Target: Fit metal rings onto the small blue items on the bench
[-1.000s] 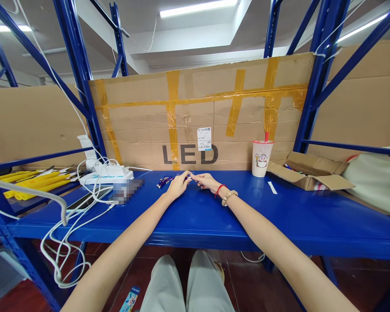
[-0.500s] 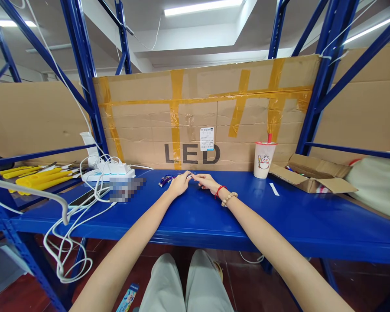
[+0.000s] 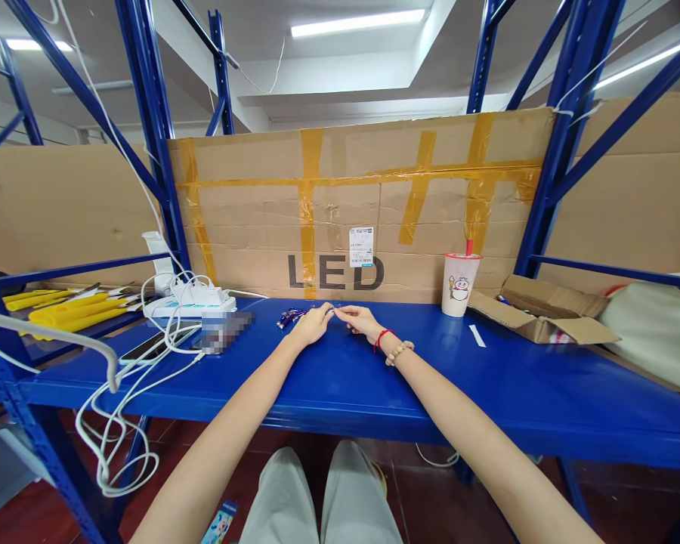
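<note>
My left hand [image 3: 313,326] and my right hand [image 3: 363,320] meet at their fingertips over the back middle of the blue shelf [image 3: 340,378]. Both are closed in a pinch on something small, mostly hidden by the fingers and too small to name. Just left of my left hand lies a small pile of shiny purple and silver items [image 3: 289,317]. A red string and a beaded bracelet [image 3: 400,352] circle my right wrist.
A white cup [image 3: 459,285] with a red straw stands right of my hands, near a white strip [image 3: 477,335] and an open cardboard box [image 3: 544,310]. At left are a power strip with tangled white cables [image 3: 190,302], a phone [image 3: 150,346] and yellow-handled tools [image 3: 79,311].
The view has shifted slightly, so the background sits a little lower. My right fingers have drawn from a pointing shape into a closer pinch at my left fingertips.
</note>
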